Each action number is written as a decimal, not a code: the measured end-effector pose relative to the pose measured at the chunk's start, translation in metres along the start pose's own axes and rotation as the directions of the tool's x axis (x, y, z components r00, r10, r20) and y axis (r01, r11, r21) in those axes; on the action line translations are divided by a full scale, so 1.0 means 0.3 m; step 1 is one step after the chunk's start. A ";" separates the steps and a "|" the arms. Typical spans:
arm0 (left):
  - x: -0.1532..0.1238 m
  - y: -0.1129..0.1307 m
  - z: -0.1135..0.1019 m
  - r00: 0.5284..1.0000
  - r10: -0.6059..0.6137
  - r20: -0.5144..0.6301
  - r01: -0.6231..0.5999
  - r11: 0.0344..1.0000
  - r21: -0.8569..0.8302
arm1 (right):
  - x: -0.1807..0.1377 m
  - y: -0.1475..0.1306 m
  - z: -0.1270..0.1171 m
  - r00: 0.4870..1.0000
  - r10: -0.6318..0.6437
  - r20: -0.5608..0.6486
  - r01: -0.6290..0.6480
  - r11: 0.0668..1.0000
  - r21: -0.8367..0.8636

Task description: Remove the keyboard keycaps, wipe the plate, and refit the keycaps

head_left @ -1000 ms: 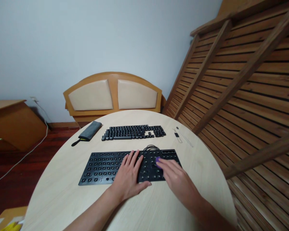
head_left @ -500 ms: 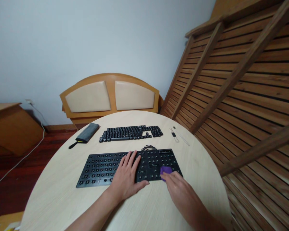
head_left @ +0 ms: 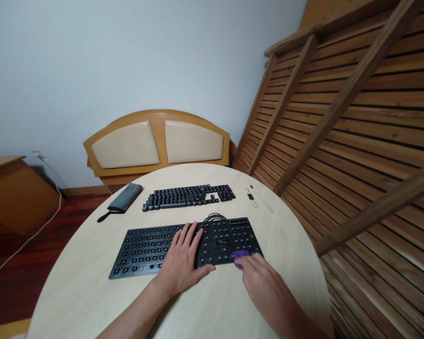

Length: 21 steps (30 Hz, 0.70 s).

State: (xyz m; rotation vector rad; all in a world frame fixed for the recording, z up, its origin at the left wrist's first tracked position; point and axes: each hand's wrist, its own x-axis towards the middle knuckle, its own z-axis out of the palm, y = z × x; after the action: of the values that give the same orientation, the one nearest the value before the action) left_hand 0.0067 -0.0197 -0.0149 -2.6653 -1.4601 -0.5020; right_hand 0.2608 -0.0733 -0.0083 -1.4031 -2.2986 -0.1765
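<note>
Purple cloth (head_left: 240, 255) on a bare-switch keyboard (head_left: 210, 244)
The right hand (head_left: 263, 280) pinches the cloth at the near edge, toward the right end; the left hand (head_left: 181, 261) lies spread across the middle. The keyboard rests on the table (head_left: 289, 249), rows of loose keycaps (head_left: 178, 195) beyond.

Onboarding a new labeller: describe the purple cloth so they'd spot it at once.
Start at the round pale table: the black keyboard base lies nearer than the loose keycaps. At its near edge, toward the right, the right hand holds a small purple cloth. It is the only purple thing among all that black.
</note>
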 end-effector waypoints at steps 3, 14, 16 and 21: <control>0.001 0.001 -0.001 1.000 -0.003 0.009 0.003 1.000 0.009 | 0.001 -0.006 -0.006 0.999 -0.036 -0.039 0.036 0.999 0.005; 0.005 0.004 -0.005 0.999 -0.007 0.039 0.006 1.000 0.028 | 0.048 0.093 -0.090 0.989 -0.113 -0.098 0.119 0.992 0.052; 0.005 0.004 -0.005 1.000 -0.004 0.025 0.003 1.000 0.031 | 0.091 0.119 -0.089 0.988 -0.141 -0.065 0.146 0.985 0.087; 0.004 0.006 -0.008 1.000 -0.001 0.015 0.001 0.999 0.035 | 0.150 0.148 -0.040 0.986 -0.125 0.107 0.110 0.985 0.134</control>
State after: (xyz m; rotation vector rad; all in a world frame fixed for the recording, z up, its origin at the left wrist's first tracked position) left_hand 0.0081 -0.0200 -0.0122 -2.6472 -1.4600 -0.4538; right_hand 0.2857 -0.0192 0.0166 -1.2441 -2.4422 0.0166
